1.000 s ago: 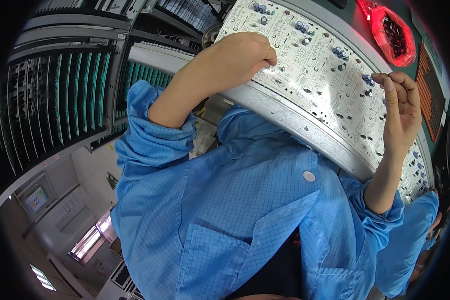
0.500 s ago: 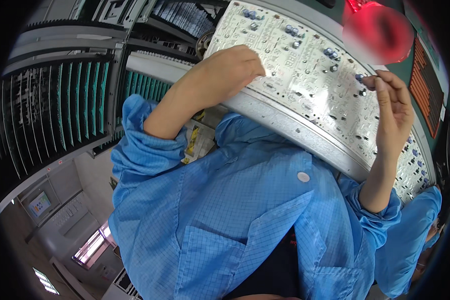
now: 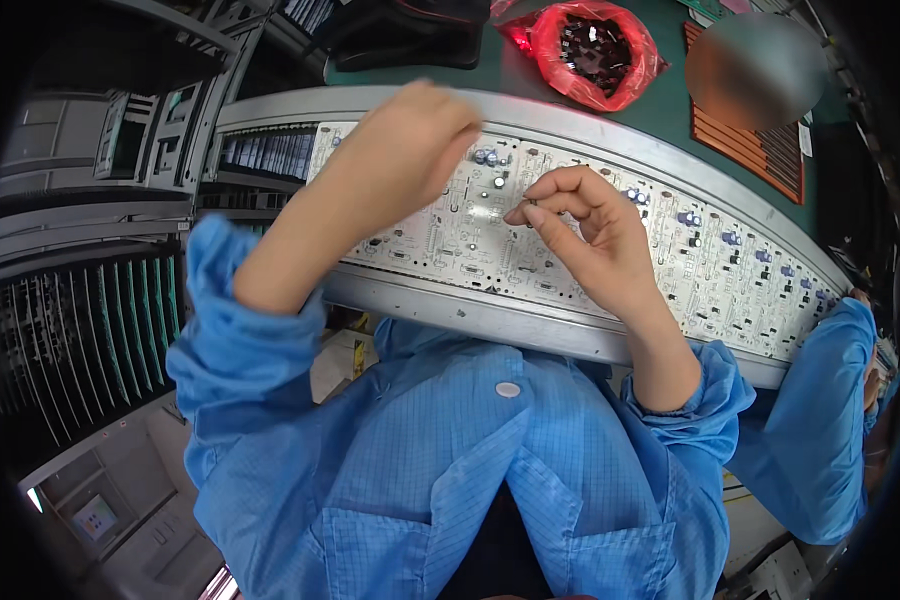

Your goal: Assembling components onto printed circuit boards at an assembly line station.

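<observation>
A long row of white circuit boards (image 3: 710, 265) with small blue and black parts lies on a curved grey metal rail (image 3: 490, 320) in front of me. My left hand (image 3: 410, 150) hovers, blurred, over the boards' left part with its back toward me, so its fingers are hidden. Just to its right, my right hand (image 3: 585, 235) rests over the boards with thumb and fingertips pinched together and pointing left. Anything in the pinch is too small to see. Both forearms come out of blue smock sleeves.
A red bag (image 3: 595, 40) of small black parts sits on the green bench beyond the rail, with an orange ribbed tray (image 3: 760, 145) to its right. Grey racks of upright boards (image 3: 80, 330) stand at left. Another person's blue sleeve (image 3: 820, 420) is at right.
My right hand has moved left from the boards' right end to the middle, close to my left hand. The view has swung, so the boards now lie lower and more centred.
</observation>
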`<control>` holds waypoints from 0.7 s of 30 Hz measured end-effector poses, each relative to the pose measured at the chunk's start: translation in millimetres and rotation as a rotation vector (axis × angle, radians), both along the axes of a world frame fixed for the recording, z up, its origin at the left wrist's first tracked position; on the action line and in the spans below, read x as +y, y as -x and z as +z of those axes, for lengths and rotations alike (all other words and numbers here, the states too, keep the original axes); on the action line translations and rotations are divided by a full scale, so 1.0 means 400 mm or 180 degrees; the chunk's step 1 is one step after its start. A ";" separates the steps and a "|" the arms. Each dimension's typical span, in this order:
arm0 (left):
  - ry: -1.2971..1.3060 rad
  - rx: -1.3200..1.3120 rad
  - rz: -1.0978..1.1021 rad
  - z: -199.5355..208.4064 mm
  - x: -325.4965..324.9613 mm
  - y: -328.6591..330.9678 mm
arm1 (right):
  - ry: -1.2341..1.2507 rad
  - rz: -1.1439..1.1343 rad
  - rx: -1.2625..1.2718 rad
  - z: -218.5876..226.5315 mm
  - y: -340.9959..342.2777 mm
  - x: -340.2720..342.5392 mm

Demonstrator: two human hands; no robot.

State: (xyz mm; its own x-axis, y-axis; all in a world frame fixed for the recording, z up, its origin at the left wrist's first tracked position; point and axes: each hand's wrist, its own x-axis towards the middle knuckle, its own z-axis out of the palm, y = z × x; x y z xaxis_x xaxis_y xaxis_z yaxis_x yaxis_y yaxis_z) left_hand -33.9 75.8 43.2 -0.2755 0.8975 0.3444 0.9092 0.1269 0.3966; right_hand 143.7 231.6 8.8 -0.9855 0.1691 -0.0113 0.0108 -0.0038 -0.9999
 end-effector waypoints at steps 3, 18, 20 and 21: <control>0.0083 0.0361 -0.0064 -0.017 0.201 0.041 | 0.0101 0.0038 0.0063 0.000 -0.004 0.020; 0.1294 -0.0262 -0.0275 -0.082 0.482 0.102 | -0.0818 0.0505 0.0025 -0.008 -0.015 0.009; 0.1150 -0.0087 -0.0170 -0.080 0.477 0.098 | -0.0742 0.0451 -0.0038 -0.004 -0.015 0.008; 0.1072 0.0003 -0.0115 -0.077 0.473 0.098 | -0.0677 0.0391 -0.0098 0.000 -0.015 0.008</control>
